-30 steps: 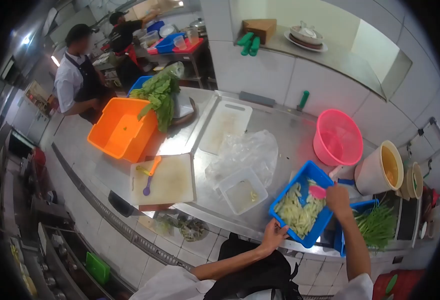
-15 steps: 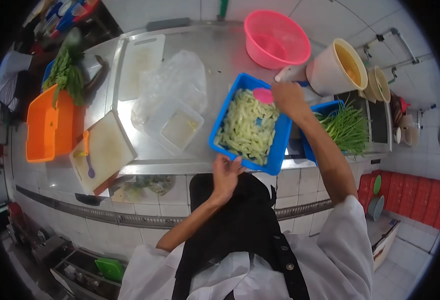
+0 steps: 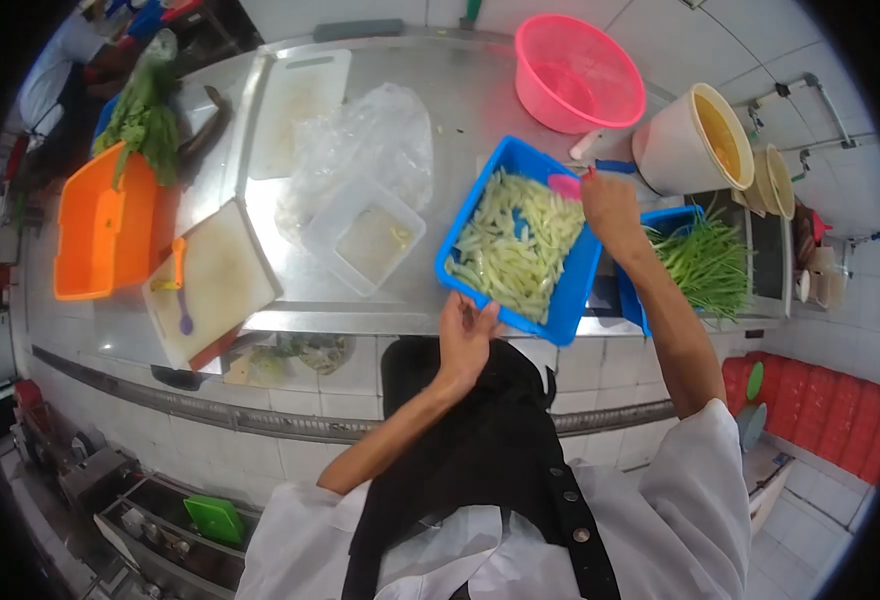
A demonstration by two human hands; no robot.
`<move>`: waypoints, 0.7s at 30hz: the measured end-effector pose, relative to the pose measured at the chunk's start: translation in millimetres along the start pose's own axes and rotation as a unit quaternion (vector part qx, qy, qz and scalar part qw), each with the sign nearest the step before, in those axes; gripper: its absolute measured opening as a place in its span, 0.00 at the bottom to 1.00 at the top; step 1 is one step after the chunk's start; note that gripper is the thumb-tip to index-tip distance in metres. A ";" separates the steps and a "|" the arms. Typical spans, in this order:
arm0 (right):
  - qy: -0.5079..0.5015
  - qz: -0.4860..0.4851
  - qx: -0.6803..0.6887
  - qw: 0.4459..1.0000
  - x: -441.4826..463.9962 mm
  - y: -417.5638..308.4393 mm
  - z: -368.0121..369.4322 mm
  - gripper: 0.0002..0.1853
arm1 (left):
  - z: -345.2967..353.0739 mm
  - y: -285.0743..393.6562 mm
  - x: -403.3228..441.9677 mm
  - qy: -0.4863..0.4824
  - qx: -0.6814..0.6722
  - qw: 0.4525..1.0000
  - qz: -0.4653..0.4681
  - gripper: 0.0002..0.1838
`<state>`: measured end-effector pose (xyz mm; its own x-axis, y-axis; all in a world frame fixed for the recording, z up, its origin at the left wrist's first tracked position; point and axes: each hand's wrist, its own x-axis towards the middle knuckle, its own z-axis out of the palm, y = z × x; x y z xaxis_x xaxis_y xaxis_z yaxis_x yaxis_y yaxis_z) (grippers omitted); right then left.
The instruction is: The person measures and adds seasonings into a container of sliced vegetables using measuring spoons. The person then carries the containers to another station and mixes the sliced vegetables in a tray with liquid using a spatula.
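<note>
A blue tray [image 3: 577, 290] holds many pale green cut vegetable pieces [image 3: 520, 250]. My left hand [image 3: 468, 335] grips the tray's near left edge, its thumb and fingers at the rim. At the tray's far right corner, my right hand [image 3: 612, 205] is closed round the handle of a pink scoop [image 3: 564, 186], whose bowl lies over the vegetables. Left of the tray stands a clear plastic container [image 3: 375, 240] with a few small bits inside, beside a crumpled clear plastic bag [image 3: 385, 135].
Behind the tray are a pink basin [image 3: 580, 75] and a white bucket [image 3: 670, 145]. Green stalks [image 3: 705, 262] fill a blue container at right. A cutting board [image 3: 220, 275] with peelers, an orange bin [image 3: 110, 235] and leafy greens [image 3: 145, 115] are left. Another person [image 3: 65, 60] stands far left.
The view has swung down and towards the right since the first frame. The pink scoop has moved to the tray's far right corner with my right hand. My left hand keeps its hold.
</note>
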<state>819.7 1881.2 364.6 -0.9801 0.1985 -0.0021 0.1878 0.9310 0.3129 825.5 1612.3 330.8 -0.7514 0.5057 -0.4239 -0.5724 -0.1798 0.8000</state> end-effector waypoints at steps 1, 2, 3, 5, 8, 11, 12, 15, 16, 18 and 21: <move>0.020 0.016 0.022 0.999 4.5 3.8 24.7 0.07 | -6.0 -0.8 -9.3 -0.005 -0.025 1.000 -0.010 0.07; -0.067 -0.046 0.004 0.997 -10.1 -3.8 27.0 0.09 | -11.7 -4.1 -13.3 -0.006 -0.049 0.999 -0.006 0.07; 0.084 -0.063 0.055 0.993 -24.9 -13.2 56.8 0.10 | -16.9 -18.8 -13.7 -0.022 -0.078 0.996 0.044 0.06; -0.124 0.015 0.102 0.987 -33.6 -37.4 18.6 0.11 | -14.5 -28.2 -13.2 0.013 -0.081 0.997 0.013 0.10; -0.192 0.032 0.160 0.968 -32.3 -42.1 -23.2 0.13 | -21.2 -60.1 6.1 0.044 -0.073 0.996 0.000 0.08; -0.105 0.021 0.216 0.971 -38.9 -25.2 -4.6 0.11 | -25.7 -60.8 16.2 0.109 -0.083 0.989 -0.048 0.09; -0.103 0.023 0.255 0.961 -37.1 -21.1 2.9 0.11 | -29.0 -61.5 18.1 0.107 -0.085 0.990 -0.036 0.09; -0.148 0.035 0.313 0.937 -27.8 -9.6 2.0 0.17 | -42.0 -58.2 19.4 0.090 -0.117 0.988 -0.048 0.10; -0.046 0.059 0.337 0.939 -26.1 -7.6 15.0 0.19 | -44.8 -53.8 22.9 0.089 -0.109 0.987 -0.076 0.10; 0.101 0.121 0.320 0.934 -23.6 -2.7 31.9 0.25 | -47.1 -45.2 20.3 0.073 -0.117 0.985 -0.103 0.11; 0.046 0.247 0.324 0.912 -29.3 -1.9 41.1 0.21 | -49.3 -47.4 8.9 0.074 -0.161 0.981 -0.083 0.12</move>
<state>850.6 1886.2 325.0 -0.7608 0.6446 0.0752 0.5780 0.7258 -0.3730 829.7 1583.6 268.2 -0.6644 0.4275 -0.6130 -0.7473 -0.3746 0.5488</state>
